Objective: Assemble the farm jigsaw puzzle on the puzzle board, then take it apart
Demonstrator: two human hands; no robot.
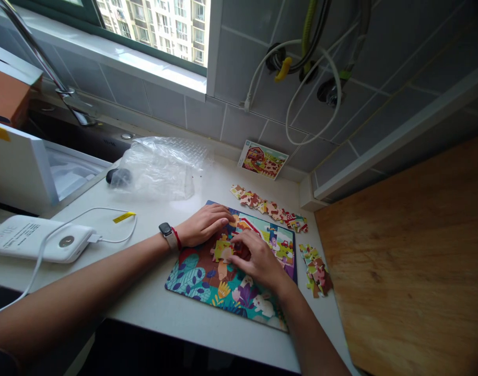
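Left hand (205,224) lies open and flat on the jigsaw board (191,284), right hand (258,258) presses a yellow-green piece (222,250) (grasp cannot be told); excess palm pressure could dislodge seated pieces underneath.

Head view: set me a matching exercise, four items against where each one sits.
1. left hand
2. farm picture card
3. white power bank
4. clear plastic bag

A. plugged into a white cable
B. resting on the jigsaw board
C. crumpled on the white counter
D. leaning against the tiled wall

1-B, 2-D, 3-A, 4-C
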